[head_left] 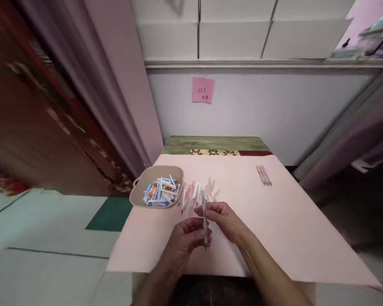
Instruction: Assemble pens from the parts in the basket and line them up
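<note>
Upright in front of me, over the near part of the table, is a slim pale pen (204,219). My left hand (191,236) pinches its lower half, and the dark tip points down toward me. Thumb and fingers of my right hand (218,214) grip the same pen higher up. Just beyond the hands lie several loose pens (191,193) with white and pinkish parts, partly hidden by my fingers. To their left stands a beige basket (140,187) holding many pen pieces (162,191) in blue, white and orange.
A flat pack of pens (263,175) lies at the table's far right. The pale pink tabletop (274,238) ends at a green patterned strip (210,143) by the wall. A pink note (203,90) is stuck to the wall, and a purple curtain (118,80) hangs on the left.
</note>
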Motion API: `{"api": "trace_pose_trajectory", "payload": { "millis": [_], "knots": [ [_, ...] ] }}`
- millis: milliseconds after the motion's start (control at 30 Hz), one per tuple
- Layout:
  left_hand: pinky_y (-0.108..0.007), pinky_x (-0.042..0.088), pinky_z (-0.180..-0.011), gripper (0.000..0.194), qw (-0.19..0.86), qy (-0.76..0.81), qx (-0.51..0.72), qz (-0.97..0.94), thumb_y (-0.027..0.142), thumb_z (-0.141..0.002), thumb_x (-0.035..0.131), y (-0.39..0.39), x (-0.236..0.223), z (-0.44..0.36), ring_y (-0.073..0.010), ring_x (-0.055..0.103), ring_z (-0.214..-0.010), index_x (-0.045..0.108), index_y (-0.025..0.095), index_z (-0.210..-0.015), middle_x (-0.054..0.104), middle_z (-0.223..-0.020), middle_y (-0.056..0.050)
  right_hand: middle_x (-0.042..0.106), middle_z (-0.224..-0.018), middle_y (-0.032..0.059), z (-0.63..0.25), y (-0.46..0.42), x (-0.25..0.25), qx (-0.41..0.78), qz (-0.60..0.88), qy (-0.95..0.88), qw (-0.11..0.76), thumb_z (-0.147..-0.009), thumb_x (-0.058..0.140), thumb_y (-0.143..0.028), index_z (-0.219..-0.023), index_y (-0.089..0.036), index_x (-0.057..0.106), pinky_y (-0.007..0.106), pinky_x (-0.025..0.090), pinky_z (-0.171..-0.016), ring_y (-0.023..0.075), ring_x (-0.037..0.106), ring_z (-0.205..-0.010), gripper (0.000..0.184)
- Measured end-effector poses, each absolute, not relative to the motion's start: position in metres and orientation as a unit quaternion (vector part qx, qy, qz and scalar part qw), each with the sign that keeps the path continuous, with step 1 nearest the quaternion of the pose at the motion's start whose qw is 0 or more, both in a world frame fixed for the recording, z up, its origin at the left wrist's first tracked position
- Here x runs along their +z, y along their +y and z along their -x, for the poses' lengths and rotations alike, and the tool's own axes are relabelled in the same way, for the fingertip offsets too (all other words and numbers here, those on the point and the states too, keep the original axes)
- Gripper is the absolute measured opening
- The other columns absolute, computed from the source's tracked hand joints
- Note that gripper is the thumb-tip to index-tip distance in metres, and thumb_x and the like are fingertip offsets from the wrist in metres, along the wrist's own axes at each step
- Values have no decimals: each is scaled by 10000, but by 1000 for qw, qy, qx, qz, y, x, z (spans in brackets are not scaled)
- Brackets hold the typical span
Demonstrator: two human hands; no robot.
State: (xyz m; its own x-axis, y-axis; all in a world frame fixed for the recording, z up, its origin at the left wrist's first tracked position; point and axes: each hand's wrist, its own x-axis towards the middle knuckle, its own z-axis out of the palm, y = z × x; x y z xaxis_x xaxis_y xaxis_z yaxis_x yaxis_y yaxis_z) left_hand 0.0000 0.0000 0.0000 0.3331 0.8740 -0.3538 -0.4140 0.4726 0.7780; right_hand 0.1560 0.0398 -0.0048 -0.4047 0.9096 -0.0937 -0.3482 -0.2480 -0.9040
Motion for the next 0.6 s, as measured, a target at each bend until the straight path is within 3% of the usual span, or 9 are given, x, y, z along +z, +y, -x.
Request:
{"api": "trace_pose_trajectory", "payload": {
  "millis": [100, 167, 267, 400, 467, 600],
  "knots": [
    [-296, 452, -588, 227, 763, 393, 419, -295, 206, -641, 784, 1, 4, -2, -158, 607, -582, 693, 107, -824, 690, -701, -74, 654, -878, 33, -156, 39, -4, 707, 328, -433, 453, -631, 812, -386, -840, -162, 689, 247, 416, -664, 126, 535, -716, 329],
    [-298, 454, -593, 237, 765, 393, 419, -292, 205, -637, 786, 2, 6, -3, -156, 604, -584, 696, 105, -833, 686, -701, -71, 656, -891, 41, -156, 37, -5, 719, 315, -433, 443, -694, 758, -440, -922, -176, 691, 258, 427, -662, 131, 543, -712, 354],
    [-303, 461, -604, 263, 765, 396, 421, -285, 202, -621, 796, 3, 6, -3, -156, 604, -592, 699, 104, -844, 682, -709, -68, 642, -750, 37, -155, 36, -8, 753, 288, -426, 409, -805, 623, -509, -963, -165, 700, 265, 421, -580, 118, 512, -584, 386],
    [-303, 459, -590, 286, 762, 400, 422, -284, 206, -597, 810, 5, 4, -4, -159, 604, -580, 698, 100, -839, 679, -696, -67, 610, -637, -4, -150, 38, -13, 738, 332, -409, 422, -665, 781, -426, -867, -152, 703, 231, 357, -474, 84, 448, -466, 349],
    [-304, 462, -598, 296, 763, 402, 420, -282, 209, -600, 810, 5, 4, -5, -158, 606, -583, 698, 102, -852, 682, -701, -68, 643, -720, 8, -150, 38, -12, 725, 346, -404, 438, -622, 814, -413, -879, -163, 694, 227, 375, -499, 97, 503, -527, 377],
    [-300, 465, -608, 273, 765, 403, 419, -276, 208, -607, 808, 7, 5, -4, -153, 604, -596, 697, 106, -834, 685, -713, -71, 672, -954, 82, -154, 39, -10, 756, 281, -394, 441, -798, 622, -542, -1047, -174, 681, 297, 450, -714, 171, 599, -799, 448]
  ]
}}
